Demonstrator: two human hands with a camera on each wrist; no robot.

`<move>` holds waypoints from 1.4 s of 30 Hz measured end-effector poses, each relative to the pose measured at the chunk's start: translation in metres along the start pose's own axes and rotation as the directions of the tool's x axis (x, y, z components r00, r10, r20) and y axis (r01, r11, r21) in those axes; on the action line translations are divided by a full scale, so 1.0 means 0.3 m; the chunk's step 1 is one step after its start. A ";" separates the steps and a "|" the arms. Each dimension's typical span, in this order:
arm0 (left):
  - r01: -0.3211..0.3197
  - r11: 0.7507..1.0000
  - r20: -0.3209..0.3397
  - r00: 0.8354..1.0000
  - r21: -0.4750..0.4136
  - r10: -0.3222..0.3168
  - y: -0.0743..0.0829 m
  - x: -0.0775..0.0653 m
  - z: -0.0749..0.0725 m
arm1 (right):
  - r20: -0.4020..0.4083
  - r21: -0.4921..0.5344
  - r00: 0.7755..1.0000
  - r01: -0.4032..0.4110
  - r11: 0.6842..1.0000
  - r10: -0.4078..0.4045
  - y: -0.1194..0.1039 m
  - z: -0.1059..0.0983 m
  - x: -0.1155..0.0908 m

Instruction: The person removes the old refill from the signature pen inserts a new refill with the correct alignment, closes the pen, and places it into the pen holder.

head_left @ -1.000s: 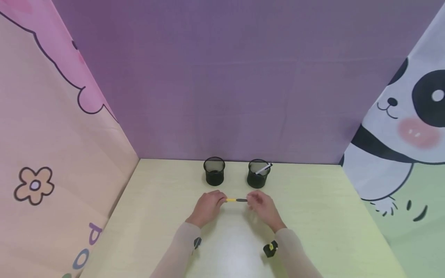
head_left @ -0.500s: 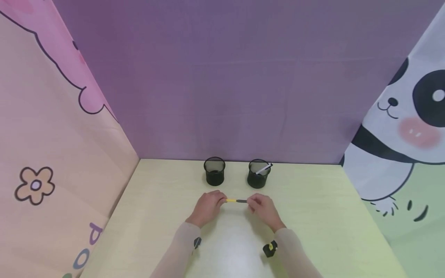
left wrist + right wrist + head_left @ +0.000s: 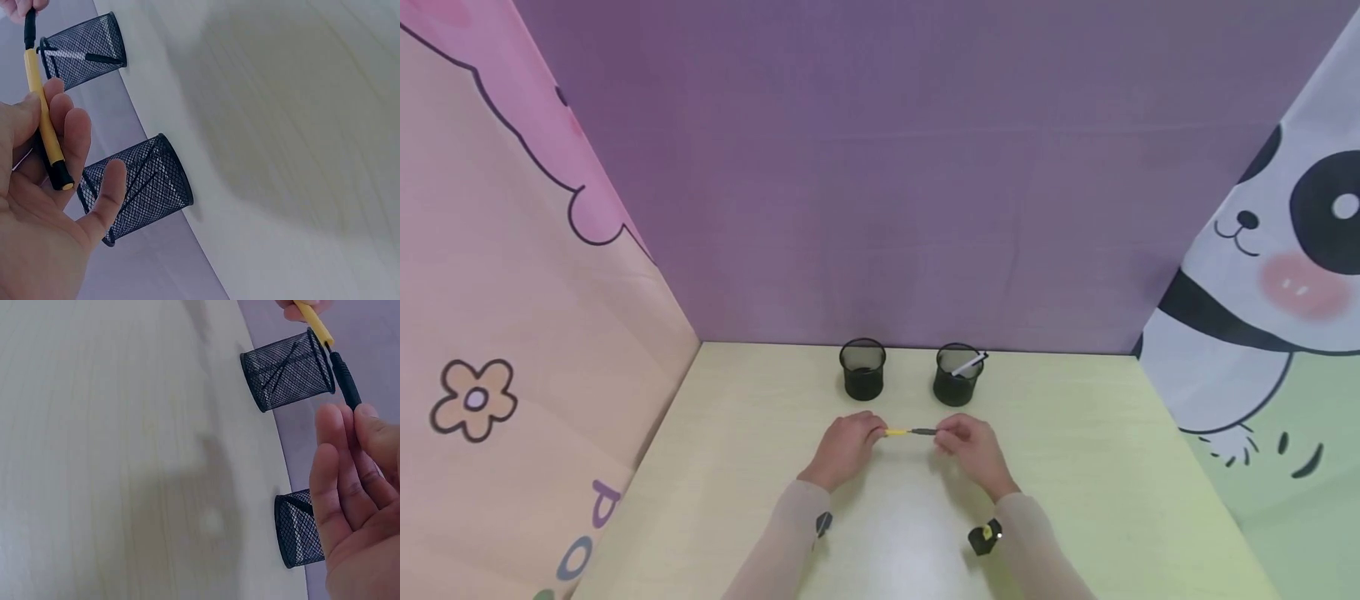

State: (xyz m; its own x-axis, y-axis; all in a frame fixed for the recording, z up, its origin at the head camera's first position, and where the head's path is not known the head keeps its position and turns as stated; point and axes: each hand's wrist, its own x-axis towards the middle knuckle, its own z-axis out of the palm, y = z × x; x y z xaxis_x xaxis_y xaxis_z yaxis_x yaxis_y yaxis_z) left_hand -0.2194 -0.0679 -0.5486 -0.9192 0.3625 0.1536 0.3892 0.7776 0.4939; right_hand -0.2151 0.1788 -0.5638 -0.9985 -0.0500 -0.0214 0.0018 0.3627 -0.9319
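So the yellow pen barrel [image 3: 896,432] is held by the left hand [image 3: 844,450] and the black pen piece [image 3: 347,381] by the right hand [image 3: 976,450], end to end, raised over the middle of the tabletop [image 3: 737,500], on the near side of the cups. The barrel is pinched between the left thumb and fingers, with the little finger [image 3: 112,187] spread away from it, probably because it isn't needed for the hold. The black piece is pinched between right thumb and fingers; which fingertip carries the load can't really be told. A thin dark bit [image 3: 327,347] is seen between the two parts, but whether they're connected can't be told either. The outer ends are likely gripped so the meeting point is left uncovered, and the near-level line probably keeps both parts aligned.

The left mesh cup [image 3: 863,383] and right mesh cup [image 3: 953,390] are set just in from the far edge, roughly midway between the far corners, presumably so elbow room is left in front. A white pen [image 3: 967,365] is leaned in the right one, its dark end poking past the rim toward the far right corner, seemingly propped by that rim.
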 end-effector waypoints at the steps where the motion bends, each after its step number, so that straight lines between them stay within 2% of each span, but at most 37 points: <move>1: 0.004 1.000 -0.002 1.000 0.000 -0.004 -0.002 0.000 0.000 | -0.003 0.012 1.000 -0.003 1.000 0.003 0.000 -0.002 -0.001; 6: 0.029 0.999 0.006 1.000 -0.013 -0.029 -0.007 0.001 -0.003 | -0.002 0.050 1.000 -0.008 0.999 0.008 0.000 -0.010 -0.003; 20: 0.024 1.000 -0.001 1.000 -0.007 -0.024 -0.014 -0.003 0.001 | 0.011 0.034 1.000 -0.009 0.999 0.008 0.007 -0.030 -0.003; 27: 0.051 0.998 0.009 0.999 -0.047 -0.051 -0.015 -0.007 -0.007 | 0.006 0.024 1.000 -0.006 1.000 0.005 0.026 -0.034 0.003; 42: 0.048 0.998 -0.026 0.998 -0.049 -0.050 -0.050 -0.012 -0.006 | -0.012 0.021 1.000 -0.006 1.000 0.006 0.021 -0.053 -0.006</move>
State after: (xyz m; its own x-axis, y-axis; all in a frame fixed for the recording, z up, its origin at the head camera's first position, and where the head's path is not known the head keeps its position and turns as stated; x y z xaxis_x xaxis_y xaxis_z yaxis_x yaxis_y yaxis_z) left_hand -0.2219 -0.0818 -0.5549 -0.9386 0.3101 0.1508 0.3409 0.7681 0.5421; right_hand -0.2142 0.1959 -0.5640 -0.9991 -0.0365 -0.0230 0.0091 0.3434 -0.9391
